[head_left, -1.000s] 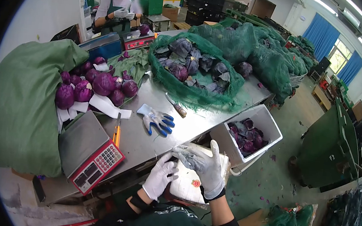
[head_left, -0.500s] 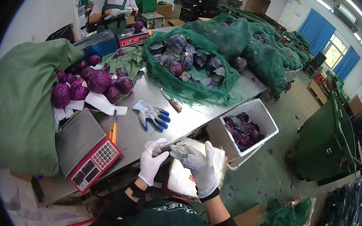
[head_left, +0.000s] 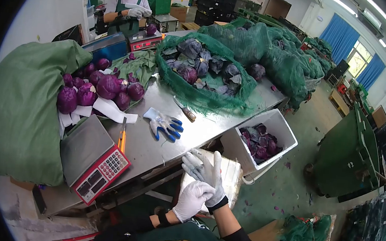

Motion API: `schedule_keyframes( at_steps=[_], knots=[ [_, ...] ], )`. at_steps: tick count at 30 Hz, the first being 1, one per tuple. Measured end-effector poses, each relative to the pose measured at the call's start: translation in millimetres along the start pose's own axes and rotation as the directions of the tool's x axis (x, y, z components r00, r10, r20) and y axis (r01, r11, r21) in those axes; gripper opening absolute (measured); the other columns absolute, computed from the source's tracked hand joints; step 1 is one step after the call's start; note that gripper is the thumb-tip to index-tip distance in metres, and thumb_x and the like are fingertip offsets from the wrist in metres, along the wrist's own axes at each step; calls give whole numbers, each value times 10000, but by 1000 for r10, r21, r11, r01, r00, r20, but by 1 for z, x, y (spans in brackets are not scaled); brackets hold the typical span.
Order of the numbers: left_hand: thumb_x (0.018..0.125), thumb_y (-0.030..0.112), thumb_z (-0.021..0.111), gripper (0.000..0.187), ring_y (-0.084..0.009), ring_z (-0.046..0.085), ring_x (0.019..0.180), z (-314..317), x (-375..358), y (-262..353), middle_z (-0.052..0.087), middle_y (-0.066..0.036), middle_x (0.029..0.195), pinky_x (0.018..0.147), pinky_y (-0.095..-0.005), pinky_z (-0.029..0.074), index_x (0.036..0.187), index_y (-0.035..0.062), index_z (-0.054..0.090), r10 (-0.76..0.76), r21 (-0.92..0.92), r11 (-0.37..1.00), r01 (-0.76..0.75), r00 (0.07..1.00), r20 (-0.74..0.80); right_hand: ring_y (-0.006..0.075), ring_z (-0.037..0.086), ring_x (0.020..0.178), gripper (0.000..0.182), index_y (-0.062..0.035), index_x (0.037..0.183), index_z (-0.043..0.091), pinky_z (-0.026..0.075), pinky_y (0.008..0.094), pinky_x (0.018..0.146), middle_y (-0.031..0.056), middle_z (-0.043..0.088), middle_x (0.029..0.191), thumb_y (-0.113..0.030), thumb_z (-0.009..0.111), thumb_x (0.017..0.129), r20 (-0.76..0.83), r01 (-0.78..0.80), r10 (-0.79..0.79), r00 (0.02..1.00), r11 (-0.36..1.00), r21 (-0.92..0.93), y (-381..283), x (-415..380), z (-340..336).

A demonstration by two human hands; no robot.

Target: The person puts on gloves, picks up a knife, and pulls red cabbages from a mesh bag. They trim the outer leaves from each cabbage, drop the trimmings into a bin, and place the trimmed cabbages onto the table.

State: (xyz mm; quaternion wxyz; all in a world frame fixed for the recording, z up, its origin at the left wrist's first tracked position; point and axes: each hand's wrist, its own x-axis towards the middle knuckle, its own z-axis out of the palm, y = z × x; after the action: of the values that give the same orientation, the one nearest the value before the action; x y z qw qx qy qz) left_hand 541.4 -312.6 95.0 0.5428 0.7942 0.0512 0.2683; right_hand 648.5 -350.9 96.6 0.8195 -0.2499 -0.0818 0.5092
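My right hand (head_left: 204, 171), in a thin white glove with grey stains, is open, its fingers stretched out and its thumb apart. My left hand (head_left: 192, 199), in a cleaner white glove, is closed against the heel of my right hand, pinching its glove near the wrist. Both hands are over a white foam box (head_left: 231, 181) in front of my apron. On the metal table (head_left: 152, 151) just beyond lies a white-and-blue work glove (head_left: 163, 124). A knife (head_left: 185, 110) rests behind that glove, and an orange utility knife (head_left: 122, 136) lies to its left.
A red scale (head_left: 100, 172) stands left, by peeled red cabbages (head_left: 108, 86) and a green cloth sack (head_left: 28, 117). A green net bag (head_left: 195, 95) holds leafy cabbages. A foam bin (head_left: 284, 149) holds purple leaves. Across the table, a co-worker (head_left: 129, 10) handles something white.
My left hand has moved right and down, from beside my right fingertips to the base of my right hand. The co-worker's hands have risen slightly.
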Motion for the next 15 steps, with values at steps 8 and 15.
schedule_keyframes(
  at_steps=[8,15],
  knots=[
    [845,10,607,146,-134,597,854,-9,1,-26,640,-67,940,771,-267,483,988,2,638,-292,-381,881,280,956,27,48,445,420,786,65,1419,142,392,154,386,-54,481,547,-549,314,958,338,-175,-2,941,852,494,-39,-9,-11],
    [885,-13,534,280,-82,571,869,0,8,-51,643,-44,1001,786,-233,476,1162,-27,573,-476,-561,665,494,858,191,111,478,533,801,152,1189,384,439,225,506,22,504,621,-603,331,928,357,-170,-17,934,857,486,-21,-3,-15]
  ],
)
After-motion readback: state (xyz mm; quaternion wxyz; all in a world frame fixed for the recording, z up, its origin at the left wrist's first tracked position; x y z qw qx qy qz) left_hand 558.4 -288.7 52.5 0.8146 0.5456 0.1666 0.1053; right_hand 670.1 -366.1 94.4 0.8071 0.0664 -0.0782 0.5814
